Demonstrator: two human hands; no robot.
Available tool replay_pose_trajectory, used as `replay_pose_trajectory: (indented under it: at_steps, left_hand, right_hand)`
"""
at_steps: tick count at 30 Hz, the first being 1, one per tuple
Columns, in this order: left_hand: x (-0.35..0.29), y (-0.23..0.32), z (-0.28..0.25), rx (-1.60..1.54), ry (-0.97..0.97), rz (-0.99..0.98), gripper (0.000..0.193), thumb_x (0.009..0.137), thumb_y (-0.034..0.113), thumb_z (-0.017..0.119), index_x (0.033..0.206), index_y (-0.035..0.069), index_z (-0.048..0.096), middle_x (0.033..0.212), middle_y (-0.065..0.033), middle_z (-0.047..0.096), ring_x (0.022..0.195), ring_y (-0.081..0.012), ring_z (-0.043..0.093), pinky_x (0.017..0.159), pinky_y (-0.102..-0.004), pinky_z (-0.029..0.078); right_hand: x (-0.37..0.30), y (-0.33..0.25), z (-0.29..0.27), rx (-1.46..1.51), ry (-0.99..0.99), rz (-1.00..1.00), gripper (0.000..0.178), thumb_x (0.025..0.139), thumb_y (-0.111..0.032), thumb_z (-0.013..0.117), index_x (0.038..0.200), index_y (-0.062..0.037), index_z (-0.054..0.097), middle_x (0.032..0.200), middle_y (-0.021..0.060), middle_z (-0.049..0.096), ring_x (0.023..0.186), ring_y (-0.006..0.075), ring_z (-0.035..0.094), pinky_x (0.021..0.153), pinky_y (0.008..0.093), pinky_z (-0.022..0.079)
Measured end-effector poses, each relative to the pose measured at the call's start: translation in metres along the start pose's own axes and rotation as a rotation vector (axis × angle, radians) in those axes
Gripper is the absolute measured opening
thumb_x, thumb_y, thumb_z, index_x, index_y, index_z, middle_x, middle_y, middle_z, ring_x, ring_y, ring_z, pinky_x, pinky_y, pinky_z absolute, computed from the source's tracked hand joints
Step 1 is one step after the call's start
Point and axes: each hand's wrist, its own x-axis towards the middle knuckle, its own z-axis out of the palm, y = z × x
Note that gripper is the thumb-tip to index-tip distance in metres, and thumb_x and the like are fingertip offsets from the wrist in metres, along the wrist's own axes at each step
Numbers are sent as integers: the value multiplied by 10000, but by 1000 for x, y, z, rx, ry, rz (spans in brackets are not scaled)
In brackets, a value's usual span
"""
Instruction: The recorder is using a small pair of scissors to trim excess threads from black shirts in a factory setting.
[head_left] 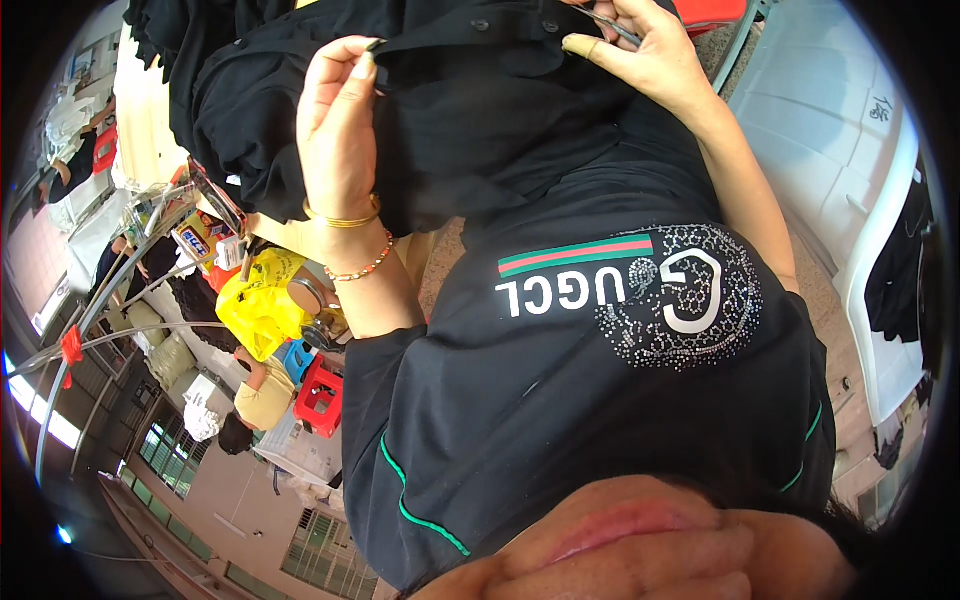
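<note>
A black buttoned garment (480, 110) lies spread in front of me over my lap. My left hand (338, 130), with gold and beaded bracelets at the wrist, pinches a fold of its fabric between thumb and fingertips. My right hand (645, 55) is at the top, near the garment's button placket, and holds a thin dark metal tool (612, 25) that looks like small snips. One of its fingers wears a tan bandage. My own black top with a rhinestone patch (620, 380) fills the lower middle.
More black garments (205, 70) are heaped on a pale table (150, 130) at upper left. A yellow plastic bag (255, 300), a blue stool (297, 360) and a red stool (320, 400) sit left. A person in a yellow top (262, 400) is beyond. White plastic furniture (850, 170) stands right.
</note>
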Motion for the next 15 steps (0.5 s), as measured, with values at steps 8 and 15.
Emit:
replay_pose_trajectory:
  at_steps: [8,15]
  left_hand:
    - [-9,-2,16,648,-97,300,533,774,79,882,1259,79,661,1037,14,574,1010,-103,554,907,-235,453]
    - [-1,-6,29,677,2,383,156,849,-11,783,997,23,752,928,-27,647,867,-131,619,807,-240,484]
  right_hand:
    - [1,-12,4,-163,-55,-71,435,818,-151,844,1190,-50,643,899,29,626,808,114,591,742,288,511]
    - [15,38,16,354,187,-727,302,791,-46,789,1071,-40,675,911,82,638,750,172,641,702,302,521]
